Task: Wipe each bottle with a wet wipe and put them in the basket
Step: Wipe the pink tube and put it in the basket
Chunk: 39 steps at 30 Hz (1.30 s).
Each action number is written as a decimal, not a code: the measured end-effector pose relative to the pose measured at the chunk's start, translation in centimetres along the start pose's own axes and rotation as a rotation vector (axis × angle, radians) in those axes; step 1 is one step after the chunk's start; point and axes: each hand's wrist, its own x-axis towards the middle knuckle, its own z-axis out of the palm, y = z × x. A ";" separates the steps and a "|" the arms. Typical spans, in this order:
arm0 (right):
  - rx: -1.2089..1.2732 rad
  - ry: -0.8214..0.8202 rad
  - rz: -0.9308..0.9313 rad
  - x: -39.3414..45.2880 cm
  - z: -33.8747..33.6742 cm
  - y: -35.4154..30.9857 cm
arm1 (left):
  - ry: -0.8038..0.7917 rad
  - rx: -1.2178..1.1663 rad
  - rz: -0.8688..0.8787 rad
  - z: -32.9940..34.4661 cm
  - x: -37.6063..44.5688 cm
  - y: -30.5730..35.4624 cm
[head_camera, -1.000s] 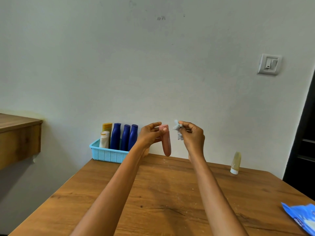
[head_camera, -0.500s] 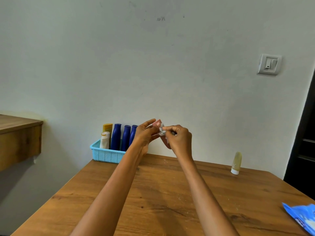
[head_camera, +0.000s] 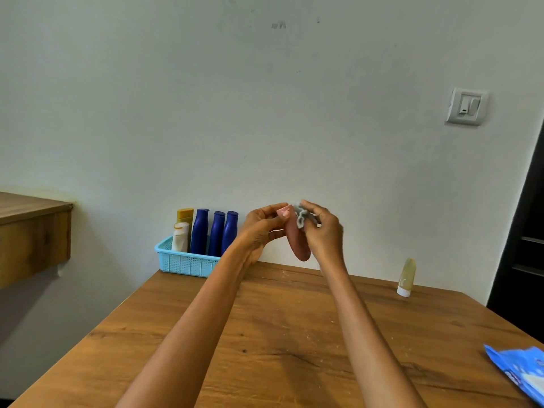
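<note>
- Basket (head_camera: 188, 262) already holds 5 bottles.
- Your left hand (head_camera: 260, 228) grips the pink tube (head_camera: 297, 242); your right hand (head_camera: 322, 231) pinches the wipe (head_camera: 301, 217) against it.
- 1 yellow tube (head_camera: 406, 276) remains untouched.

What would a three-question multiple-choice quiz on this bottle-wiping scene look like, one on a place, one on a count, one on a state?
1. Where does the pale yellow bottle stand?
A. in the basket
B. on the table, far right
C. on the left shelf

2. How many dark blue bottles are in the basket?
A. one
B. five
C. three

3. What is the right hand doing?
A. pinching a crumpled wipe
B. lying flat on the table
C. pressing the switch

Key: 1 B, it stands alone near the wall; 2 C, three stand side by side; 3 A, the wipe touches the pink bottle held by the left hand.
</note>
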 end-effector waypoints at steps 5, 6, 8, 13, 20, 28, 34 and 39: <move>-0.086 -0.012 -0.148 -0.8 1.5 -0.7 | 0.088 0.027 0.088 -0.5 0.2 0.5; -0.117 0.003 -0.211 -1.0 1.6 -0.8 | 0.111 0.019 0.096 -0.7 0.2 0.5; -0.182 0.023 -0.304 -1.5 1.9 -0.9 | 0.154 0.017 0.104 -1.0 0.2 0.2; -0.263 -0.012 -0.264 -1.6 1.9 -0.4 | 0.200 0.013 0.089 -1.2 0.3 -0.5; 0.005 0.146 -0.086 -0.3 0.7 -0.8 | 0.040 -0.011 0.056 -0.6 0.1 -0.2; -0.030 -0.004 -0.260 -0.9 0.9 -0.6 | 0.051 -0.007 0.095 -1.0 0.0 0.1; -0.042 -0.008 -0.219 -1.0 0.9 -0.8 | 0.100 0.007 0.131 -1.4 0.1 0.0; 0.014 0.054 -0.154 -0.6 0.7 -0.6 | 0.056 0.025 0.129 -0.8 0.1 0.2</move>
